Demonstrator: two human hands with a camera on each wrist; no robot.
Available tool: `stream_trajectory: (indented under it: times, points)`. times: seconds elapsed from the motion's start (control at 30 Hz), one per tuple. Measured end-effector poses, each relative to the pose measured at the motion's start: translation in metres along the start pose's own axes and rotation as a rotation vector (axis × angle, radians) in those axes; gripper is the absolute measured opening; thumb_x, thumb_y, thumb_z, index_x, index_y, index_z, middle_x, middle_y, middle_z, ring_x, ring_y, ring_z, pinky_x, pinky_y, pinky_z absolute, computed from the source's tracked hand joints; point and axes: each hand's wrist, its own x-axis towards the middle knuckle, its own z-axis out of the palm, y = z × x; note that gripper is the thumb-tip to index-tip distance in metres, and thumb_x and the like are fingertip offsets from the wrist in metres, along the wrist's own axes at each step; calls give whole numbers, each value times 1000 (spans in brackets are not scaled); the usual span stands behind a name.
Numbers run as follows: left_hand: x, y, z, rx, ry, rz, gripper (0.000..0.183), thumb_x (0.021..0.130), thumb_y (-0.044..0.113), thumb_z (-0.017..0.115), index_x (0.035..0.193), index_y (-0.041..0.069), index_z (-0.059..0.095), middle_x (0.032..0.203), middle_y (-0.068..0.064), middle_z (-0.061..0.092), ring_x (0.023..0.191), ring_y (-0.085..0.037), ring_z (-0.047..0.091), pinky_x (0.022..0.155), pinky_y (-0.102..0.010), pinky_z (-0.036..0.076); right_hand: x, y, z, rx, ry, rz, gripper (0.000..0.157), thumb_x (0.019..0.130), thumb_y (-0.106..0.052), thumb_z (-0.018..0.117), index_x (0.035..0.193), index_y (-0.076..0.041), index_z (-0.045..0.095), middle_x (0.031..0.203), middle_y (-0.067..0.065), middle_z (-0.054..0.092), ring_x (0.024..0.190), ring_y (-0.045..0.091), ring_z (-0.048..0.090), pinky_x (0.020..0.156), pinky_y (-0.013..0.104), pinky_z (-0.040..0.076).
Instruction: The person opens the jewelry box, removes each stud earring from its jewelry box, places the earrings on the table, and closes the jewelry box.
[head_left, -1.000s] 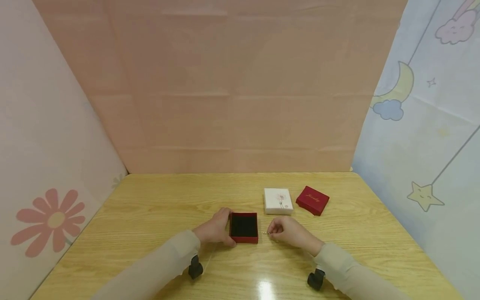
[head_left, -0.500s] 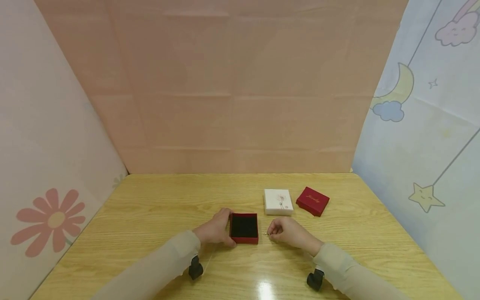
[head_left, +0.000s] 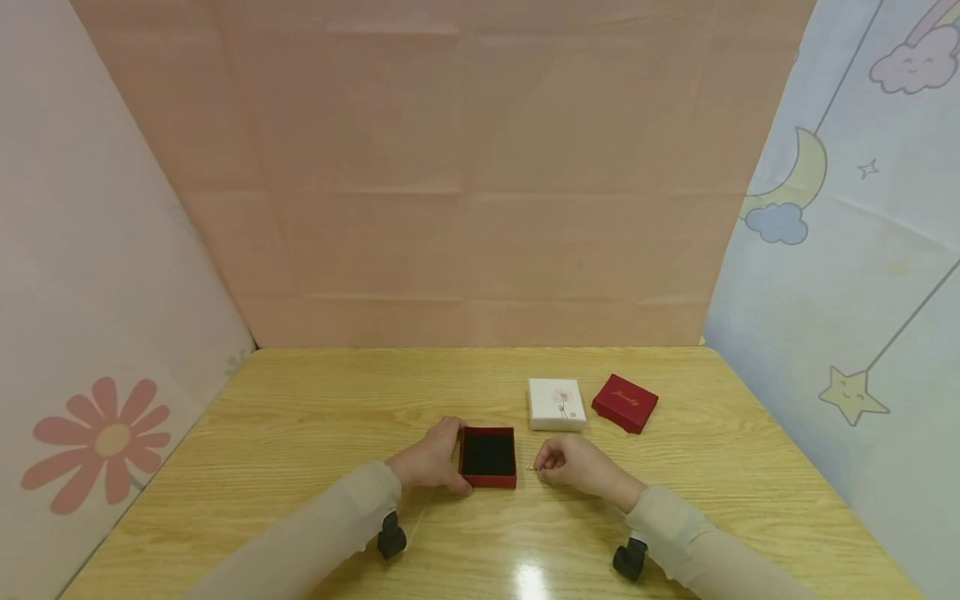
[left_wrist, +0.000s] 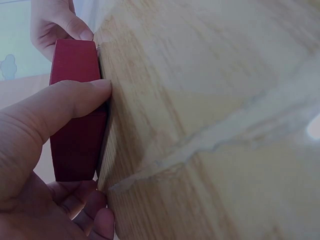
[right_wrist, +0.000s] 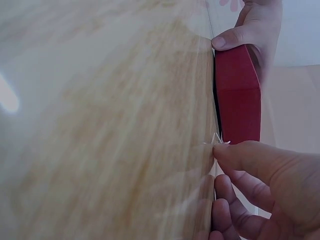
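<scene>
An open red gift box (head_left: 491, 481) with a black pad (head_left: 487, 452) inside sits on the table. My left hand (head_left: 427, 457) grips its left side, the thumb (left_wrist: 85, 95) across the front wall and the other fingers round the back. Just right of the box, my right hand (head_left: 581, 467) pinches a small shiny piece of jewellery (head_left: 531, 469) between thumb and fingers, close over the table. A thin, pale bit of it (right_wrist: 218, 139) shows past the thumb tip in the right wrist view; its exact kind cannot be told.
Behind my right hand stands a white box (head_left: 556, 403) with a flower print. To its right lies a red lid (head_left: 626, 402) with gold lettering. The wooden table (head_left: 337, 392) ends at a pinkish backdrop (head_left: 465, 208), with printed cloth on both sides.
The small jewellery piece at my right fingertips has shifted very slightly. Both hands and the red box keep their places.
</scene>
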Motion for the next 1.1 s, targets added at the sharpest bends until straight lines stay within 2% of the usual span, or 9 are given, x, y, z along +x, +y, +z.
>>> stream_trajectory:
  times: [0.63,1.1]
  points:
    - [-2,3,-1,6,2,-11,96,63,22,92,137,2,35,131,-10,43,124,-28,41,107,-47,37,2,3,0,-1,-3,-9,8,82,-12,76,83,-12,68,77,-5,62,70,9,54,64,21,46]
    - [-3,4,-1,13,5,-3,95,64,23,91,137,2,35,132,-10,43,124,-28,41,107,-47,38,-1,-2,-1,8,-8,17,7,83,-11,75,85,-11,68,78,-5,63,71,9,54,64,21,46]
